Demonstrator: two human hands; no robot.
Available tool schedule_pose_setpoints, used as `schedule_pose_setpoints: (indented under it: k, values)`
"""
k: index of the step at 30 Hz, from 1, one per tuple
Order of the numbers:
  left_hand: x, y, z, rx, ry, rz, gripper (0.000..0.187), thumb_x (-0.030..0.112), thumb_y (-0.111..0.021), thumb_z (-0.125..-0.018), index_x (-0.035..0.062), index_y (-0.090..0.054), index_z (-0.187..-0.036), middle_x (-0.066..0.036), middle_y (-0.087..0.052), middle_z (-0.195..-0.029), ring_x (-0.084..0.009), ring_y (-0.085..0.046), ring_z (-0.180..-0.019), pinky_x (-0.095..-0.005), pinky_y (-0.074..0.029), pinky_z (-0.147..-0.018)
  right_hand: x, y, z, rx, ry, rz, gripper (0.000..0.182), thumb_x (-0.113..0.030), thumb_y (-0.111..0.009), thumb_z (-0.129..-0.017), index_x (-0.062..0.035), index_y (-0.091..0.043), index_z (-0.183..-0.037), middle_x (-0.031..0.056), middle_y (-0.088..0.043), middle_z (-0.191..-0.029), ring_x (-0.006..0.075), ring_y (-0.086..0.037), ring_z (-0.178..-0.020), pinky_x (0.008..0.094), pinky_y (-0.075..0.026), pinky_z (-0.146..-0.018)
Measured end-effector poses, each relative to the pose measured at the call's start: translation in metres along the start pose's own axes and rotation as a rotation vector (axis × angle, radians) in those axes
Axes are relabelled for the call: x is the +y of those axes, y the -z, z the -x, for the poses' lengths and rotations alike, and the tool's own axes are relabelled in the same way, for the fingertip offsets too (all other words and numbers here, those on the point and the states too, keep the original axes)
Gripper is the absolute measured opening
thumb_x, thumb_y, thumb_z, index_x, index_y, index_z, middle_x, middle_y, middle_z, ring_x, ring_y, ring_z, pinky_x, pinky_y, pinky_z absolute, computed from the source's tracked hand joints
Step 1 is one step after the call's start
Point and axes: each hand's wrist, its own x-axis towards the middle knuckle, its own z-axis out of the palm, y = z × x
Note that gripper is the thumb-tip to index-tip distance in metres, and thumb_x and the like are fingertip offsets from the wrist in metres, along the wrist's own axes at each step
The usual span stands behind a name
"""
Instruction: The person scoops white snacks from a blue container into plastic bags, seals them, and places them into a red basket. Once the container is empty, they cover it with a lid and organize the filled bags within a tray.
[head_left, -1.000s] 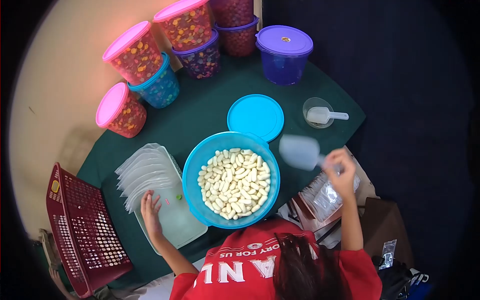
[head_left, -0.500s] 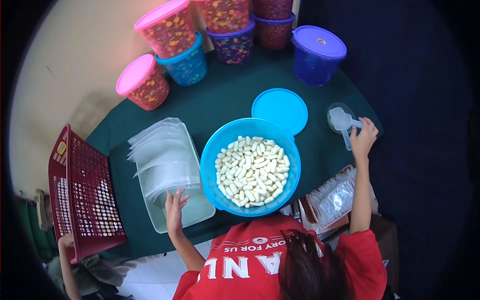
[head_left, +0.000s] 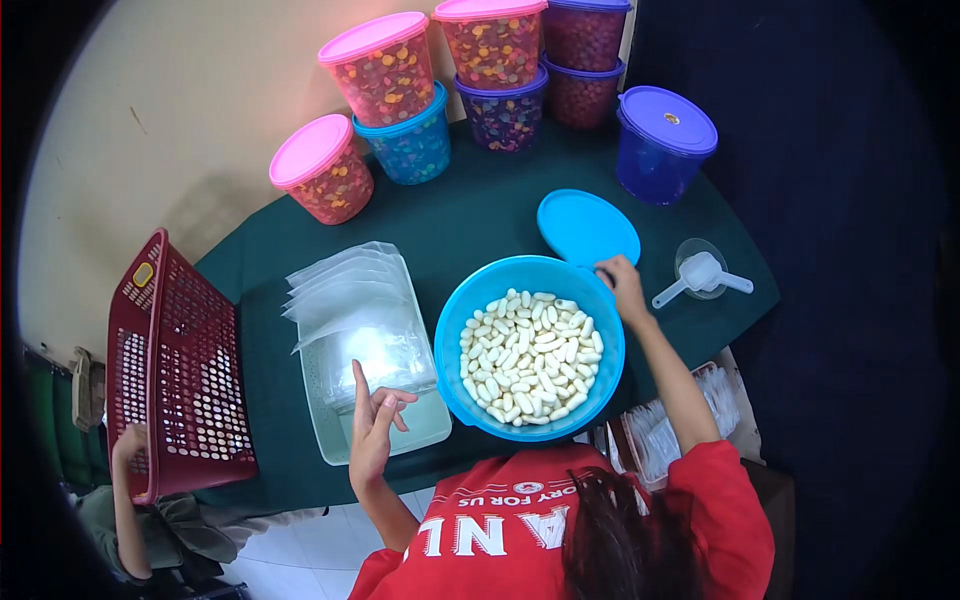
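Note:
A blue round tub (head_left: 447, 375) full of white, peanut-shaped pieces (head_left: 530, 355) stands in front of me. Behind it, the blue lid (head_left: 588, 226) looks tilted. My right hand (head_left: 625, 287) is closed at the lid's near edge, beside the tub's rim; the fingertips are partly hidden. My left hand (head_left: 373, 425) is open and empty, index finger stretched out and the others loosely bent. It hovers over the pale green tray (head_left: 430, 432), which holds a fanned stack of clear plastic bags (head_left: 350, 310).
Two white scoops (head_left: 700, 272) rest on a small clear bowl at the right. Below them sits a box of packets (head_left: 655, 435). Lidded tubs (head_left: 385, 80) line the back, with a purple one (head_left: 660, 150) apart. Another person's hand (head_left: 130, 443) touches the maroon basket (head_left: 200, 390).
My right hand has moved left from the scoops to the lid, which now looks tilted. The left hand's index finger has stretched out. The view has shifted slightly.

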Motion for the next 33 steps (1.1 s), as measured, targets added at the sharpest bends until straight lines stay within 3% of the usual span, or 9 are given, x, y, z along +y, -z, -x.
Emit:
schedule_pose_setpoints:
  k: [2,3,4,5,6,9,16,21,33]
  values:
    - [0.006,-0.005,-0.001,-0.018,-0.020,-0.015,0.066,0.018,-0.046,-0.089,0.0039,-0.005,-0.139,-0.011,-0.059,-0.088,-0.0101,-0.049,-0.064,-0.0280,-0.042,-0.077,-0.046,0.045,-0.023,0.051,-0.042,-0.258,0.013,-0.005,-0.059,-0.075,-0.0021,-0.063,-0.087,0.0108,-0.053,-0.076,0.0241,-0.053,-0.072,0.0323,-0.042,-0.066]
    - [0.008,-0.007,-0.002,-0.014,-0.019,-0.014,0.066,0.018,-0.046,-0.089,0.0039,-0.005,-0.139,-0.011,-0.059,-0.088,-0.0101,-0.049,-0.064,-0.0280,-0.042,-0.077,-0.072,0.072,-0.026,-0.019,-0.005,-0.283,0.013,-0.005,-0.059,-0.074,-0.0024,-0.063,-0.086,0.0107,-0.052,-0.074,0.0231,-0.052,-0.070,0.0317,-0.041,-0.064]
    - [0.010,-0.009,-0.003,-0.039,-0.038,-0.010,0.060,0.017,-0.047,-0.088,0.0028,-0.014,-0.137,-0.011,-0.058,-0.092,-0.0116,-0.050,-0.070,-0.0281,-0.041,-0.078,-0.097,0.097,-0.028,-0.091,0.029,-0.309,0.013,-0.004,-0.060,-0.073,-0.0027,-0.063,-0.086,0.0106,-0.052,-0.073,0.0221,-0.051,-0.068,0.0310,-0.041,-0.062]
    - [0.011,-0.012,-0.004,-0.064,-0.056,-0.007,0.055,0.017,-0.047,-0.088,0.0017,-0.023,-0.135,-0.011,-0.057,-0.096,-0.0130,-0.052,-0.076,-0.0282,-0.041,-0.079,-0.119,0.119,-0.023,-0.196,0.122,-0.246,0.014,-0.004,-0.060,-0.073,-0.0032,-0.063,-0.086,0.0101,-0.052,-0.072,0.0222,-0.051,-0.068,0.0313,-0.041,-0.062]
    - [0.010,-0.015,-0.006,-0.062,-0.049,-0.007,0.055,0.017,-0.047,-0.088,0.0017,-0.023,-0.135,-0.011,-0.057,-0.096,-0.0130,-0.052,-0.076,-0.0282,-0.041,-0.079,-0.138,0.134,-0.012,-0.302,0.215,-0.184,0.014,-0.004,-0.061,-0.072,-0.0036,-0.063,-0.086,0.0097,-0.052,-0.072,0.0223,-0.051,-0.068,0.0316,-0.041,-0.061]
    - [0.008,-0.027,-0.013,-0.010,-0.090,-0.017,0.040,0.017,-0.048,-0.088,0.0018,-0.041,-0.125,-0.012,-0.050,-0.110,-0.0171,-0.051,-0.092,-0.0298,-0.040,-0.084,-0.175,0.141,0.029,-0.441,0.386,-0.114,0.018,-0.004,-0.063,-0.067,-0.0065,-0.064,-0.085,0.0057,-0.051,-0.071,0.0214,-0.051,-0.068,0.0322,-0.040,-0.064]
    - [0.007,-0.037,-0.016,-0.023,-0.079,-0.018,0.037,0.016,-0.048,-0.088,0.0042,-0.043,-0.123,-0.012,-0.050,-0.112,-0.0185,-0.052,-0.095,-0.0311,-0.040,-0.086,-0.206,0.119,0.080,-0.481,0.397,-0.079,0.020,-0.002,-0.060,-0.065,-0.0081,-0.063,-0.084,0.0029,-0.052,-0.074,0.0202,-0.052,-0.073,0.0323,-0.040,-0.069]
    - [0.005,-0.034,-0.015,-0.055,-0.080,-0.005,0.035,0.012,-0.047,-0.087,0.0014,-0.044,-0.120,-0.011,-0.050,-0.112,-0.0158,-0.051,-0.093,-0.0298,-0.039,-0.087,-0.200,0.126,0.082,-0.483,0.341,0.035,0.018,-0.003,-0.059,-0.068,-0.0088,-0.063,-0.084,0.0042,-0.054,-0.081,0.0213,-0.052,-0.083,0.0419,-0.037,-0.091]
    - [-0.003,-0.051,-0.015,-0.066,-0.079,-0.030,0.044,0.014,-0.055,-0.084,-0.0012,-0.041,-0.123,-0.011,-0.046,-0.110,-0.0120,-0.051,-0.085,-0.0286,-0.043,-0.078,-0.195,0.126,0.075,-0.533,0.326,0.021,0.019,-0.004,-0.060,-0.069,-0.0102,-0.063,-0.087,0.0053,-0.054,-0.084,0.0232,-0.052,-0.086,0.0433,-0.036,-0.093]
